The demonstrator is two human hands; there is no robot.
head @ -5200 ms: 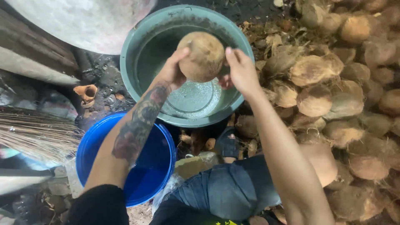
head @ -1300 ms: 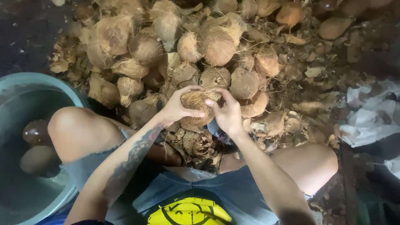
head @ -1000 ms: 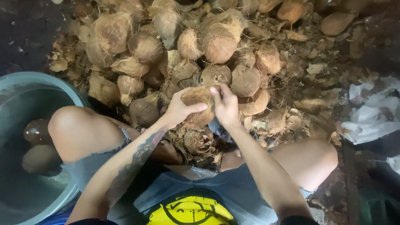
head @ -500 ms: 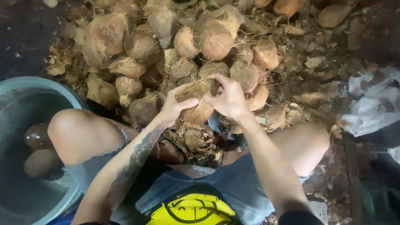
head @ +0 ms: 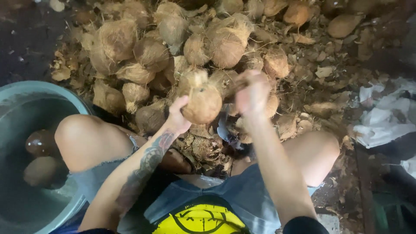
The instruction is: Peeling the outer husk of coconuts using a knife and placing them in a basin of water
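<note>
Fingers [head: 181, 104] of left hand [head: 177, 119] cup coconut's [head: 201, 103] near side.

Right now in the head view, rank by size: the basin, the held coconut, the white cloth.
1. Basin, though cut off by the frame.
2. White cloth.
3. Held coconut, in the left hand; nearer the camera, so it may look oversized.

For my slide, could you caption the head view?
Left hand holds a husked coconut above a coconut pile; right hand blurred.
</note>
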